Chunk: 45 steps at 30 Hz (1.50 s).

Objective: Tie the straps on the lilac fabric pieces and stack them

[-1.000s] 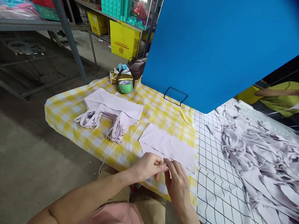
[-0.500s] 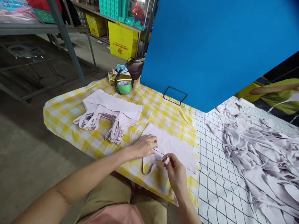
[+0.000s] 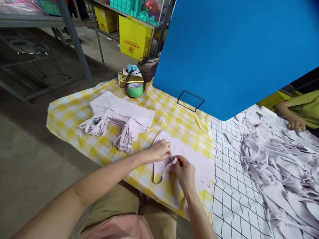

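Observation:
A pale lilac strappy top [image 3: 196, 162] lies spread on the yellow-checked cloth before me, its strap [image 3: 157, 176] looping toward the front edge. My left hand [image 3: 160, 151] is closed at the top's near edge, fingertips pinching fabric there. Close beside it, my right hand [image 3: 184, 170] pinches a folded bit of the strap between thumb and fingers. The two sets of fingertips nearly meet; exactly what lies between them is partly hidden. Left of my hands rests a neat stack of similar tops [image 3: 122, 111], straps bunched toward me.
Behind the work stands a large blue panel [image 3: 224, 59] with a black wire frame [image 3: 190, 100] at its foot. Green tape [image 3: 135, 90] and a dark bag [image 3: 149, 69] sit at the back. Rightward is a heap of lilac garments [image 3: 279, 166]; another person's hand [image 3: 296, 123] rests beyond it.
My right hand has moved up and in with the strap, bringing it against my left fingertips. The other person's arm has come down to the heap. The view has shifted slightly.

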Each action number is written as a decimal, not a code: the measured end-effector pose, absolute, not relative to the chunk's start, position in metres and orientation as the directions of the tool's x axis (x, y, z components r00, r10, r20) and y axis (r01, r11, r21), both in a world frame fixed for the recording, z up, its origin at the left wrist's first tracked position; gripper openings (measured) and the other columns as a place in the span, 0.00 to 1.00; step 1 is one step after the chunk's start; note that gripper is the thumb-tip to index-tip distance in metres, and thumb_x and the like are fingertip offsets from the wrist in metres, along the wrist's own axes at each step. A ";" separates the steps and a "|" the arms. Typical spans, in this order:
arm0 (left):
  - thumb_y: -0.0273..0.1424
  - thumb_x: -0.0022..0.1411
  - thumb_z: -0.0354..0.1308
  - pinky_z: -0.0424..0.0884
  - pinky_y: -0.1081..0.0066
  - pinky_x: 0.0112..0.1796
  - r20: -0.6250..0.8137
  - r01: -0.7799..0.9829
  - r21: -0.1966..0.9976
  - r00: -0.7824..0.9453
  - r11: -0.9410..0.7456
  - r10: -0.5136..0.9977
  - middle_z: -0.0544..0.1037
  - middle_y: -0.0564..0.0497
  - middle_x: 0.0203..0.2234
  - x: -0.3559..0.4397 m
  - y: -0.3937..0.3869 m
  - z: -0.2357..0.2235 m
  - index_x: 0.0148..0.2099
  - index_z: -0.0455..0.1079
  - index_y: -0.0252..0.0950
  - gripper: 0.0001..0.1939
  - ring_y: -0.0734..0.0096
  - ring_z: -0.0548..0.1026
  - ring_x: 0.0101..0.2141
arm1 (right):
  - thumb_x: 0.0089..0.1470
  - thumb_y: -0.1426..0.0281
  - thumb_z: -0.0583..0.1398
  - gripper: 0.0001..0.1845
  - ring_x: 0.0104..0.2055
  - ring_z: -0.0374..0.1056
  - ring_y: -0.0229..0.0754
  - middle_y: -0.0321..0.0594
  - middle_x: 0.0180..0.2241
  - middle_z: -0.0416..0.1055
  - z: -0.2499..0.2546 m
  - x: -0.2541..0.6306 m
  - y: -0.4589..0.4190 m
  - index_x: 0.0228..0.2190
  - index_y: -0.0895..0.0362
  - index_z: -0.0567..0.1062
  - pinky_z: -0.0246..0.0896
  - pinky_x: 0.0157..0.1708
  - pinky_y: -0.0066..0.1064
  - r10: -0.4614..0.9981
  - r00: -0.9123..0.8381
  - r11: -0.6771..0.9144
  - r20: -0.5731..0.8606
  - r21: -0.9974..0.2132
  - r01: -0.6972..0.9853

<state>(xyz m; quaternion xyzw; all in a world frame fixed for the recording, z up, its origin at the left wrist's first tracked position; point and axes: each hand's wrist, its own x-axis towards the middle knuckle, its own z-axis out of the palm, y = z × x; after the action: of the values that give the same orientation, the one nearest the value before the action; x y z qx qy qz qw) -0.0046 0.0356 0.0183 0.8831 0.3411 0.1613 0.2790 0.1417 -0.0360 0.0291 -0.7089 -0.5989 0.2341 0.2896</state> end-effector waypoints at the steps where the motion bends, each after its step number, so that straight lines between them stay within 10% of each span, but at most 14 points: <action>1: 0.25 0.56 0.56 0.63 0.70 0.41 0.092 0.509 0.612 0.715 -0.606 0.693 0.72 0.48 0.32 -0.005 0.036 0.019 0.34 0.74 0.33 0.05 0.65 0.67 0.40 | 0.44 0.67 0.49 0.17 0.22 0.65 0.42 0.42 0.20 0.72 0.028 0.141 -0.034 0.28 0.60 0.76 0.57 0.25 0.30 0.989 0.147 -0.091 0.028 -0.669 0.738; 22: 0.27 0.56 0.58 0.62 0.71 0.39 0.069 0.480 0.655 0.731 -0.583 0.679 0.72 0.49 0.30 -0.004 0.045 0.016 0.30 0.73 0.33 0.05 0.65 0.66 0.38 | 0.48 0.72 0.48 0.15 0.28 0.66 0.42 0.44 0.28 0.73 0.017 0.140 -0.029 0.29 0.59 0.74 0.58 0.30 0.32 0.972 0.023 0.103 0.234 -0.512 0.853; 32: 0.22 0.55 0.53 0.62 0.71 0.37 0.086 0.481 0.628 0.738 -0.611 0.669 0.70 0.48 0.29 -0.005 0.043 0.017 0.26 0.69 0.33 0.08 0.66 0.65 0.37 | 0.48 0.71 0.50 0.13 0.28 0.65 0.41 0.41 0.26 0.71 0.017 0.131 -0.024 0.27 0.58 0.74 0.58 0.30 0.31 0.962 0.055 0.129 0.267 -0.624 0.770; 39: 0.25 0.55 0.57 0.62 0.71 0.40 0.087 0.447 0.673 0.743 -0.589 0.664 0.70 0.49 0.32 -0.008 0.042 0.013 0.31 0.71 0.33 0.02 0.66 0.64 0.38 | 0.50 0.57 0.56 0.18 0.27 0.67 0.42 0.39 0.25 0.72 0.024 0.123 -0.041 0.35 0.58 0.74 0.61 0.27 0.32 0.949 0.245 -0.249 -0.196 -0.947 0.205; 45: 0.23 0.51 0.58 0.61 0.70 0.46 0.068 0.400 0.695 0.790 -0.597 0.609 0.68 0.49 0.38 -0.023 0.037 0.023 0.38 0.70 0.33 0.09 0.66 0.64 0.44 | 0.51 0.59 0.58 0.22 0.33 0.70 0.44 0.37 0.24 0.72 0.047 0.114 -0.072 0.46 0.57 0.68 0.64 0.34 0.34 0.938 0.102 -0.309 -0.331 -0.932 -0.191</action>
<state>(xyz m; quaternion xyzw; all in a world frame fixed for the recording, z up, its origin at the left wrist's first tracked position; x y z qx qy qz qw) -0.0232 0.0371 0.0230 0.8809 0.2863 0.1509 0.3454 0.1137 -0.0719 0.0468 -0.5620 -0.3325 0.5818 0.4849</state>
